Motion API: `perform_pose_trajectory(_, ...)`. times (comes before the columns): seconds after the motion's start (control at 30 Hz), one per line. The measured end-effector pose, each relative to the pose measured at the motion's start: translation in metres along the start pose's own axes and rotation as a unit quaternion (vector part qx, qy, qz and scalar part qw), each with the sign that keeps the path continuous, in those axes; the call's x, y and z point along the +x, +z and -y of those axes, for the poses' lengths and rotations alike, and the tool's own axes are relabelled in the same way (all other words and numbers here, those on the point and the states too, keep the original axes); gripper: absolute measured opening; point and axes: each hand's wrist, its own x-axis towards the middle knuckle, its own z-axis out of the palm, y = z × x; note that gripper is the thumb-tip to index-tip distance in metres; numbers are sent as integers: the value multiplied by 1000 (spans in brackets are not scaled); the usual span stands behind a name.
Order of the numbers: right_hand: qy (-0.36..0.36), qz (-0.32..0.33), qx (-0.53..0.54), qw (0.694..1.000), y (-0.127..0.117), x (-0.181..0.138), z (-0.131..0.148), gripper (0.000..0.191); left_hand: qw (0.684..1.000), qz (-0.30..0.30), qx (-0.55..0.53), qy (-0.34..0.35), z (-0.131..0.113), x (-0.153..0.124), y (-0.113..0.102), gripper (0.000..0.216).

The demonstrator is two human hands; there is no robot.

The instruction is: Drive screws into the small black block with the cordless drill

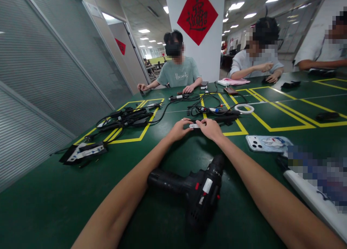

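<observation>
Both my arms reach out over a green table [54, 205]. My left hand [178, 130] and my right hand [210, 129] meet at the middle and pinch a small white and black part [194, 126] between their fingertips. The fingers of both hands are closed on it. A black cordless drill [196, 193] lies on the table between my forearms, close to me.
Tangled black cables and tools [124, 118] lie at the left inside yellow tape lines, a flat black and white device [81, 152] nearer. A phone [267, 143] in a cartoon case lies at the right, a white ring [244, 108] beyond. Three people sit at the far side.
</observation>
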Motion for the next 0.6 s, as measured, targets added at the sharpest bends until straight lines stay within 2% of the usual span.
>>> perform_pose_trajectory(0.1, -37, 44, 50, 997, 0, 0, -1, 31, 996, -16, -61, -69, -2, -2, -1, 37)
perform_pose_trajectory(0.2, -47, 66, 100, 992, -1, 1, 0, 21, 984, 18, -130, -118, -2, -6, -1, 46)
perform_pose_trajectory(0.27, -39, 59, 121, 990, -3, 2, 1, 21, 978, 30, -156, -131, -2, -8, 0, 55)
perform_pose_trajectory(0.37, -9, 30, 167, 986, -7, 5, -2, 29, 978, 33, -125, -165, -3, -10, -5, 58)
perform_pose_trajectory(0.47, 44, 2, 212, 976, -10, 8, -11, 39, 974, 51, -73, -207, -7, -18, -26, 60)
perform_pose_trajectory(0.6, 110, 7, 241, 964, -8, 10, -25, 36, 960, 46, 2, -275, -15, -58, -78, 69)
